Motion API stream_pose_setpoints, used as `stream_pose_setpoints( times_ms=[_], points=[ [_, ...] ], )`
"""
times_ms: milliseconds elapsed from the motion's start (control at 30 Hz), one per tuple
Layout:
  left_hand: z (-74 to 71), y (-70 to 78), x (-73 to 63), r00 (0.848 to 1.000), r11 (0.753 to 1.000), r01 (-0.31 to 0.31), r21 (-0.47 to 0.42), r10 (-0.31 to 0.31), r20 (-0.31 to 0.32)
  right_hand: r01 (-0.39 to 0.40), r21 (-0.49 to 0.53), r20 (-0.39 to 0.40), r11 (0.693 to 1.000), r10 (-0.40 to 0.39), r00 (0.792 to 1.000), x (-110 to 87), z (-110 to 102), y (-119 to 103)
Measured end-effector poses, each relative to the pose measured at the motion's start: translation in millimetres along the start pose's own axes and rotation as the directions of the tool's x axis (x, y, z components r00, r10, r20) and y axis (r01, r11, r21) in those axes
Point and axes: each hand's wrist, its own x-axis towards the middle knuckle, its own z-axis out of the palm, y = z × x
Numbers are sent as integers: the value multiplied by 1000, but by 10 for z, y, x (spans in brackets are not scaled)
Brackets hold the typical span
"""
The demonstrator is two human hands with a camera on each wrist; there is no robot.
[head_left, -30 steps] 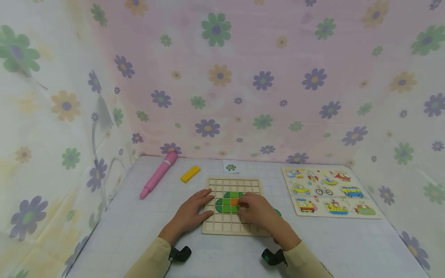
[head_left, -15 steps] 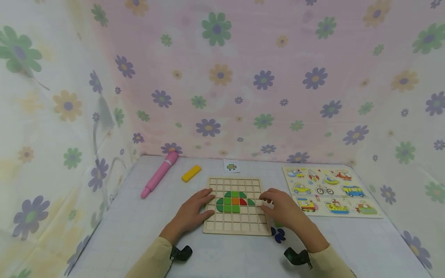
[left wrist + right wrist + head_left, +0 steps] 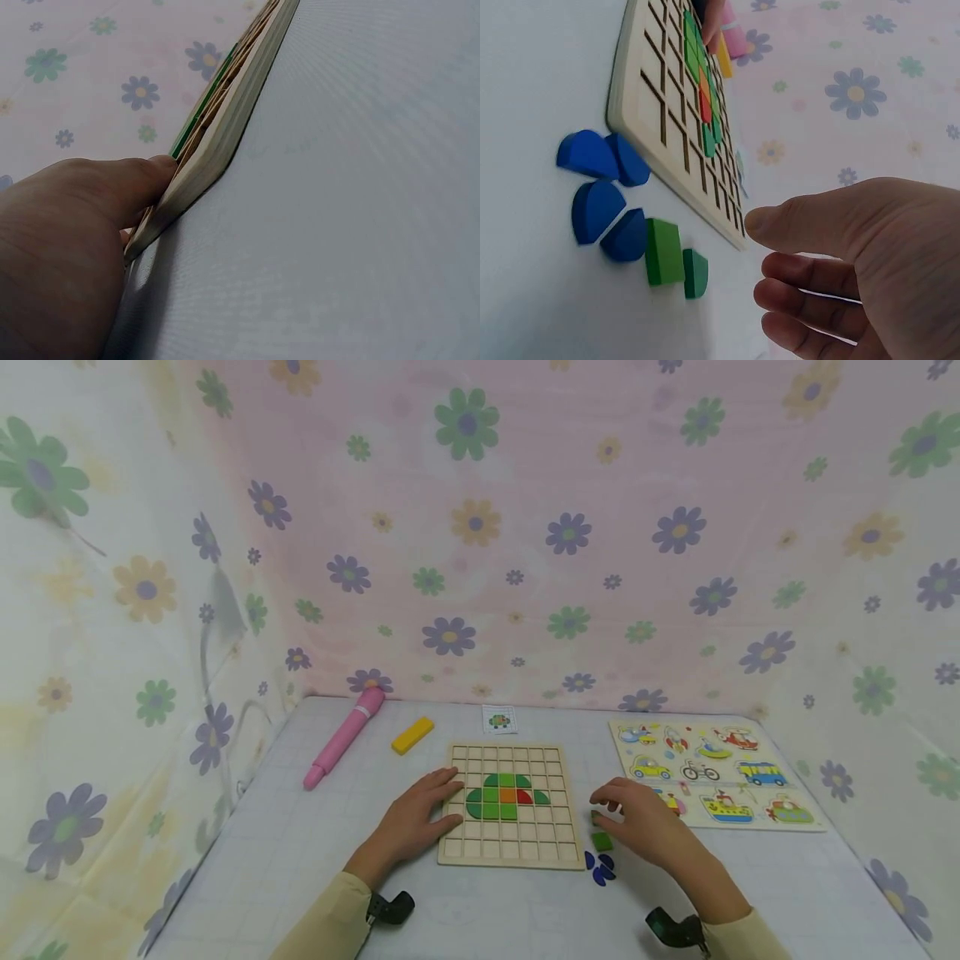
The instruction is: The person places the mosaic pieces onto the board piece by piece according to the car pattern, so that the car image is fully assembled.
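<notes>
A wooden grid board (image 3: pixel 465 852) lies before me, with green tiles (image 3: pixel 491 795), an orange tile (image 3: pixel 507 796) and a red rounded tile (image 3: pixel 524 797) set in its cells. My left hand (image 3: pixel 408 817) rests on the board's left edge, thumb and fingers spread. Right of the board, my right hand (image 3: pixel 645 818) hovers with its fingers loosely bent and nothing between them. Close to it lie a bright green block (image 3: pixel 664 251) and a dark green rounded block (image 3: pixel 695 274). Several blue rounded blocks (image 3: pixel 591 154) lie by the board's near right corner.
Behind the board lies a small picture card (image 3: pixel 499 720). A yellow bar (image 3: pixel 412 735) and a pink stick-like object (image 3: pixel 343 739) are at the back left. A vehicle puzzle board (image 3: pixel 712 806) lies on the right. Flowered cloth (image 3: pixel 517 527) stands around the table.
My right hand has left the tiles on the board and moved right, to the loose blocks. The red tile and a dark green one now show uncovered. My left hand has stayed put.
</notes>
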Motion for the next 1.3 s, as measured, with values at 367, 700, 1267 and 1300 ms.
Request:
stream_pose_setpoints(
  times_ms=[367,700,1267,1300],
  points=[
    [4,7,-5,1000,1000,-4,-5,4,8,-98,63,100,993,92,991,-191,33,152],
    [-23,30,-10,1000,1000,-7,-3,7,-3,-135,84,137,987,123,983,-219,158,217],
    [-35,38,-13,1000,1000,5,-9,-5,8,-181,71,139,981,170,975,-182,211,171],
    [-33,34,-12,1000,1000,6,-9,-5,8,-187,71,136,980,177,975,-181,211,167]
  ],
)
